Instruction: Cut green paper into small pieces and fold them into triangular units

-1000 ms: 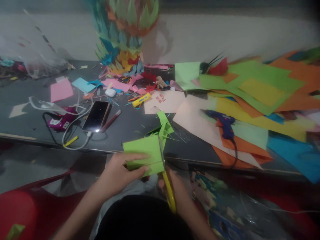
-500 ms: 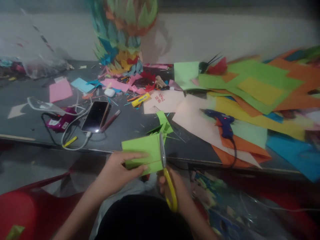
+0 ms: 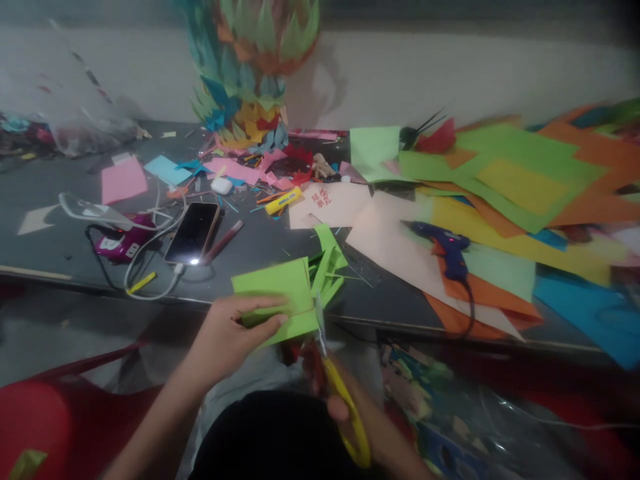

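Note:
My left hand (image 3: 240, 333) pinches a folded sheet of light green paper (image 3: 275, 283) between thumb and fingers, over the table's front edge. In my right hand (image 3: 340, 390) is a pair of scissors (image 3: 350, 413) with yellow handles, the blades pointing up and away from me. The blades stand at the right edge of the green paper, near its lower corner; whether they touch it I cannot tell. Several narrow green paper offcuts (image 3: 330, 263) lie on the table just beyond the blades.
A purple glue gun (image 3: 450, 250) lies on paper at the right, near layered coloured sheets (image 3: 540, 167). Left are a phone (image 3: 193, 232) with a white cable, a purple power strip (image 3: 125, 240) and a red pen (image 3: 223, 241). A paper-petalled figure (image 3: 250, 87) stands behind. A red chair (image 3: 35, 427) is lower left.
The scissors have come down and toward me along the paper's right edge. My left hand and the green paper have shifted slightly left, showing more of the offcuts.

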Demonstrator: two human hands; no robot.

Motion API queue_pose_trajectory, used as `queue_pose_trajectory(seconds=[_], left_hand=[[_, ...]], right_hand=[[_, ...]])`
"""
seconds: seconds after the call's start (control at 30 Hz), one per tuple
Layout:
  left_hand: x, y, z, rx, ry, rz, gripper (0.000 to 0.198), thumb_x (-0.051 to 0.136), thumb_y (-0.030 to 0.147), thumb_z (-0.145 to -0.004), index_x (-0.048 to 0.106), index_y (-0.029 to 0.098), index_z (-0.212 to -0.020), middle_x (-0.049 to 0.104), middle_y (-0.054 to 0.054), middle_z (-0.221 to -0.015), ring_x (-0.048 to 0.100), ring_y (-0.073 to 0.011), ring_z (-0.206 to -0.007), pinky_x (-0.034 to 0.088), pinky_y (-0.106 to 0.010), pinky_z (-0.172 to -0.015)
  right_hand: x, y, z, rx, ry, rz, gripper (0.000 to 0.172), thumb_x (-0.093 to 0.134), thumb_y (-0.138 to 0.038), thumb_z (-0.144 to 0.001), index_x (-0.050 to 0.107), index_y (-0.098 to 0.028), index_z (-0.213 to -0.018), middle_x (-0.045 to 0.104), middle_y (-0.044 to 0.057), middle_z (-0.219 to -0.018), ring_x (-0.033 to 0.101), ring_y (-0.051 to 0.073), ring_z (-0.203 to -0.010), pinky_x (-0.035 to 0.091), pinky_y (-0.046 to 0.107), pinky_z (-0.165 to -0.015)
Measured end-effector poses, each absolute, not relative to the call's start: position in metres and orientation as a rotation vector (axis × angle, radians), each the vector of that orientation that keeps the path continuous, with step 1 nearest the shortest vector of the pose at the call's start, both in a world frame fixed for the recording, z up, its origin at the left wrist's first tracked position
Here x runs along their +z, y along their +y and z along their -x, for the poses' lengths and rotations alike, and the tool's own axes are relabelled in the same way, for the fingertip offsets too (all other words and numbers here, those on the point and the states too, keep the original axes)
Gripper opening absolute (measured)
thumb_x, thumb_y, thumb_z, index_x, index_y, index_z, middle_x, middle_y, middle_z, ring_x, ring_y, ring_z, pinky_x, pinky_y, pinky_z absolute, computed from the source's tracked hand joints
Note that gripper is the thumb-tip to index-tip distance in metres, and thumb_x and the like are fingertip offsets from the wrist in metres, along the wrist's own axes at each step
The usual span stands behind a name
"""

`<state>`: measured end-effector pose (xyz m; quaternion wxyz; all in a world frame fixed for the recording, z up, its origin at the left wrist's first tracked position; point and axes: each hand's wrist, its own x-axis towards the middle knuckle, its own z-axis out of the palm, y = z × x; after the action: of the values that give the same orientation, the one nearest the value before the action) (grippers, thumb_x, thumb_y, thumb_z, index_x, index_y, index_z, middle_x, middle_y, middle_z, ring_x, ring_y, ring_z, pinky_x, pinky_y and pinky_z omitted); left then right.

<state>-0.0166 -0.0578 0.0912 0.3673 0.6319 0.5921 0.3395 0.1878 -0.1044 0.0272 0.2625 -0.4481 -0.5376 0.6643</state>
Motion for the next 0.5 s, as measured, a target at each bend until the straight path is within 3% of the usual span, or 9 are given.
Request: queue_pose_trajectory(seconds=[0.13,0.3,0.5], left_hand=[[0.092,-0.059,0.018,0.867,1.528,-1.635,0.017,0.067,0.025,-0.073,0.072,0.024,-0.089,0.072,-0.001,-0.094,0.068,-0.0161,-0.086,0.056,-0.023,-0.077],[0.09,-0.058,0.019,0.851,1.561,-1.623,0.018,0.067,0.028,-0.073,0.072,0.024,-0.09,0.072,-0.001,-0.094,0.068,-0.0166,-0.087,0.056,-0.023,-0.077],[0.09,-0.058,0.019,0.841,1.586,-1.601,0.019,0.067,0.029,-0.072,0.072,0.024,-0.09,0.072,-0.001,-0.093,0.068,-0.0175,-0.086,0.056,-0.025,-0.077]], right_hand=[[0.018,-0.107,-0.186,1.939,-1.27,1.289,0.057,0.03,-0.07,-0.08,0.054,-0.021,-0.096,0.053,0.004,-0.081,0.048,0.013,-0.063,0.039,0.025,-0.057],[0.014,-0.106,-0.184,1.975,-1.228,1.309,0.046,0.057,-0.061,-0.07,0.053,-0.019,-0.089,0.05,-0.002,-0.066,0.043,0.01,-0.053,0.033,0.021,-0.05],[0.01,-0.105,-0.176,2.106,-0.881,1.528,0.047,0.03,-0.06,-0.083,0.051,-0.018,-0.076,0.043,-0.004,-0.046,0.036,0.01,-0.04,0.026,0.021,-0.041]])
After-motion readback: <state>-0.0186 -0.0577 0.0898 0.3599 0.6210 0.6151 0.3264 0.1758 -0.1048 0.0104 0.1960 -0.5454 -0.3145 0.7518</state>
